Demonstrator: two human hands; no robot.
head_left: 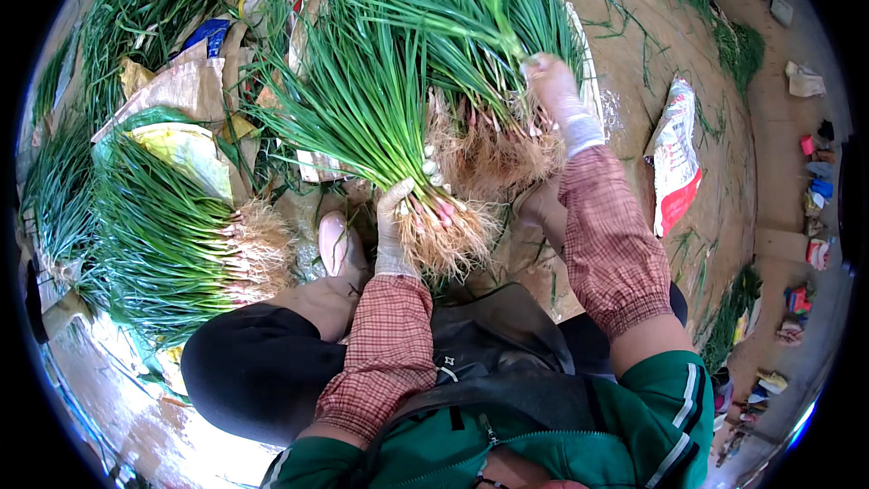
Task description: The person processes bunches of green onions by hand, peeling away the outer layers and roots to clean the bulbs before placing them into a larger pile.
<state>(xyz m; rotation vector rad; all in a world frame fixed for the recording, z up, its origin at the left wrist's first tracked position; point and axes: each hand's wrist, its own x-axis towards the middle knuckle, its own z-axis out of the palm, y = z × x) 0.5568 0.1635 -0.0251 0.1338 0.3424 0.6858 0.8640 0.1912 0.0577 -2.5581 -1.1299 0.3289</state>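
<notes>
My left hand point(394, 217), in a thin pale glove, is closed round a thick bunch of spring onions point(362, 109) just above its roots. Pale and reddish bulbs and a brush of tan roots stick out beside the fingers, and the long green leaves fan away to the far left. Farther off to the right, my right hand point(554, 95), also gloved, has its fingers closed at the pale end of a few green stalks point(507, 41). Those stalks lie over a larger heap of spring onions point(534, 0), whose tangled roots point(507, 154) point toward me.
Another pile of spring onions point(172, 244) lies at the left, roots facing right. Beyond it are crumpled sacks point(172, 91) and more greens point(163, 0). A white and red sack point(677, 158) rests on the wet floor at right. My shoe point(337, 244) is near the left hand.
</notes>
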